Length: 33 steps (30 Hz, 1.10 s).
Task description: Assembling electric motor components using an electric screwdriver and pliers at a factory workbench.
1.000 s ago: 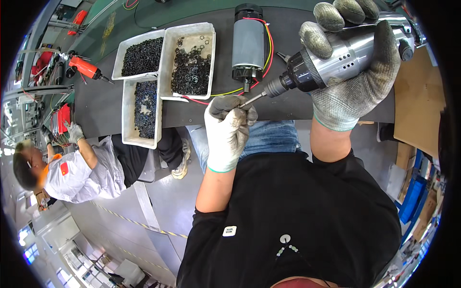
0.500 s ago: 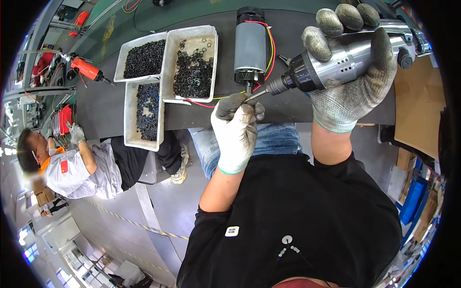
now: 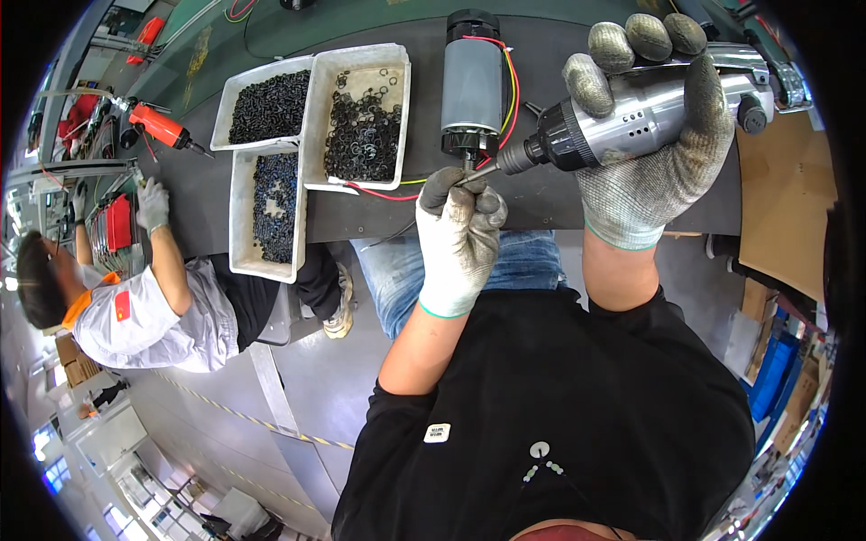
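Note:
My right hand point(image 3: 654, 185), in a grey-coated white glove, grips a silver and black power screwdriver point(image 3: 631, 126) that lies across the palm. Its bit point(image 3: 483, 172) points left toward the gloved fingertips of my left hand point(image 3: 458, 243). Those fingers are pinched together at the bit's tip, close to the shaft point(image 3: 468, 164) of a motor. Whatever sits between them is hidden. Just beyond the left hand, the grey cylindrical motor point(image 3: 472, 90) with black ends lies on the dark table point(image 3: 361, 215), red and yellow wires point(image 3: 514, 86) running along its right side.
Three white bins stand left of the motor: one with black rings point(image 3: 403, 117), one with black small parts point(image 3: 221, 122), one with dark blue-black parts point(image 3: 242, 243). An orange-red power tool point(image 3: 161, 124) is farther left. A co-worker point(image 3: 162, 311) sits there. Cardboard point(image 3: 785, 198) is at right.
My left hand has shifted slightly right, still pinching near the bit. The right hand and screwdriver have moved slightly left. At far left, the co-worker's arms have moved.

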Motion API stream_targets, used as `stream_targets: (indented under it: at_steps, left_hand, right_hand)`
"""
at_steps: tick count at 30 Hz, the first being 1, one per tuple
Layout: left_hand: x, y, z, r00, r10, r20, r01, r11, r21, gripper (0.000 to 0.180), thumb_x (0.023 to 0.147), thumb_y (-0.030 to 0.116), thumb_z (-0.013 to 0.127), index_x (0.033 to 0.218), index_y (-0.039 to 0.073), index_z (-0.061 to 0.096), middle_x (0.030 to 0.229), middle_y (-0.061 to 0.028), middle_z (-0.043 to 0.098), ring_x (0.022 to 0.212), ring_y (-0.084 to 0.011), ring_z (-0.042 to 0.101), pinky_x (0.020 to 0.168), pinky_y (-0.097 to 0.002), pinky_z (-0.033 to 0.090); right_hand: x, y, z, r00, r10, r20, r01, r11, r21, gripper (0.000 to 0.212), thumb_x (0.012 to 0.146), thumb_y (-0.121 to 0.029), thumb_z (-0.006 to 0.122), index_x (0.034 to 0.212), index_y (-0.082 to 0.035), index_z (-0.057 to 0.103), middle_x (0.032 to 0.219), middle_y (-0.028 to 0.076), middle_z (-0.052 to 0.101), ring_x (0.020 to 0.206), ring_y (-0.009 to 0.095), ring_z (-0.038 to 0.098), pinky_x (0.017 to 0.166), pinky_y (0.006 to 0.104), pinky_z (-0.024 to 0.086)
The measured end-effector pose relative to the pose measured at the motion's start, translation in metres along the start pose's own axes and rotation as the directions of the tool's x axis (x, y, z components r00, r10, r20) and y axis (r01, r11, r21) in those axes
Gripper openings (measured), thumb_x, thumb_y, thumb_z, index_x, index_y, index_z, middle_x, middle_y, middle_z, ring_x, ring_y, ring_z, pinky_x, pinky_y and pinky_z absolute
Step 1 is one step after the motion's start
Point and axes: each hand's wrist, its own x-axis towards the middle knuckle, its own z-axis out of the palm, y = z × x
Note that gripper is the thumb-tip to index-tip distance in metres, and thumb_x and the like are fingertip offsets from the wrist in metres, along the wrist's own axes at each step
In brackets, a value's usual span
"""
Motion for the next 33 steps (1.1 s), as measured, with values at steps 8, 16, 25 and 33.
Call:
stream_targets:
  at_steps: [8,16,25,33]
  left_hand:
    - [0.004,0.003,0.013,0.971,0.237,0.016,-0.214,0.843,0.494,0.026,0.099,0.016,0.073,0.119,0.004,0.064,0.107,-0.0129,0.073,0.081,-0.0179,0.067,0.067,-0.033,0.055]
    - [0.021,0.011,0.005,0.89,0.436,0.13,-0.353,0.481,0.803,0.017,0.086,-0.011,0.067,0.103,-0.009,0.07,0.097,-0.0173,0.074,0.078,-0.0207,0.073,0.071,-0.03,0.06]
    - [0.026,0.008,-0.002,0.939,0.337,0.076,-0.287,0.639,0.714,0.023,0.096,0.01,0.075,0.108,-0.006,0.063,0.1,-0.0218,0.071,0.077,-0.0245,0.071,0.07,-0.0357,0.06]
    - [0.028,0.01,0.024,0.959,0.28,-0.031,-0.227,0.833,0.504,0.021,0.086,-0.015,0.066,0.106,-0.011,0.068,0.094,-0.02,0.073,0.075,-0.0228,0.073,0.067,-0.0317,0.06]
  right_hand:
    - [0.005,-0.007,0.008,0.999,-0.03,-0.039,0.029,0.999,-0.02,0.034,0.103,-0.024,0.06,0.129,-0.003,0.061,0.117,0.011,0.061,0.105,0.024,0.05,0.073,0.0378,0.045]
    - [0.013,-0.005,0.0,0.997,-0.021,-0.068,0.02,1.0,-0.013,0.033,0.102,-0.023,0.061,0.128,-0.002,0.062,0.116,0.011,0.06,0.104,0.023,0.05,0.073,0.037,0.045]
    - [0.018,-0.003,-0.003,0.993,-0.02,-0.113,0.019,1.0,-0.008,0.031,0.1,-0.021,0.063,0.124,-0.002,0.062,0.115,0.01,0.06,0.105,0.022,0.049,0.073,0.036,0.045]
    - [0.028,-0.005,-0.001,0.99,0.031,-0.141,-0.022,0.997,0.069,0.03,0.099,-0.021,0.064,0.122,-0.002,0.062,0.115,0.009,0.059,0.105,0.022,0.049,0.075,0.0359,0.045]
